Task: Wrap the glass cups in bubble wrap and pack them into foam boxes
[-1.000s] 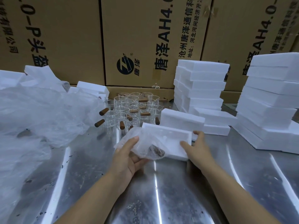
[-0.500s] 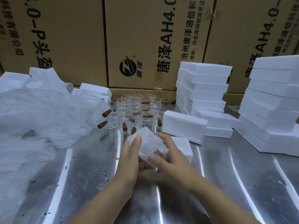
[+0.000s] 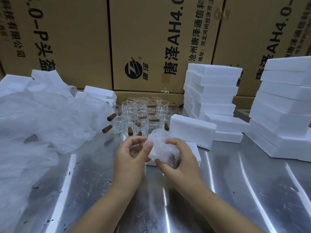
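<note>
Both hands, left [image 3: 129, 155] and right [image 3: 180, 163], grip the bubble-wrapped cup [image 3: 160, 147] between them.

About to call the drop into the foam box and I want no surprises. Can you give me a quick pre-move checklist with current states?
1. Grip on wrapped cup by left hand and right hand: ok.
2. Wrap fully closed: cannot tell; something brown shows through near the right palm.
3. Nearest foam box lying right by the hands: ok.
4. Its cavity open and empty: cannot tell, the hands cover it.
5. Unwrapped glass cups standing upright: ok.
</note>
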